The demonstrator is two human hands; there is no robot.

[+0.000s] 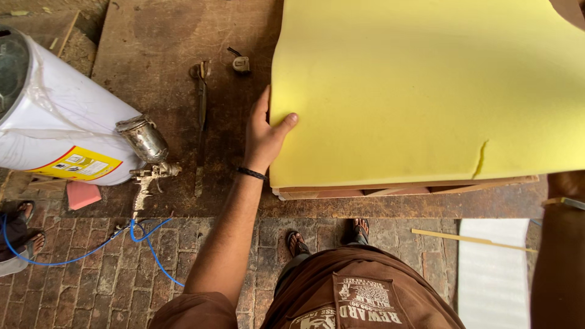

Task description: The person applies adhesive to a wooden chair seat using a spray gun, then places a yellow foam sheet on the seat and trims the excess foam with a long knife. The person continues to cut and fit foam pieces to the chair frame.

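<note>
A large yellow foam sheet lies over a wooden frame on a worn wooden workbench. My left hand grips the sheet's left edge, thumb on top and fingers along the side. My right forearm comes up along the right border, with a band on the wrist. My right hand slips under the foam's lower right corner, so its fingers are hidden.
Left of the foam lie long metal shears and a small metal tool. A spray gun with a blue hose rests against a white drum. A pink block, another person's sandalled feet, a white sheet and a brick floor are nearby.
</note>
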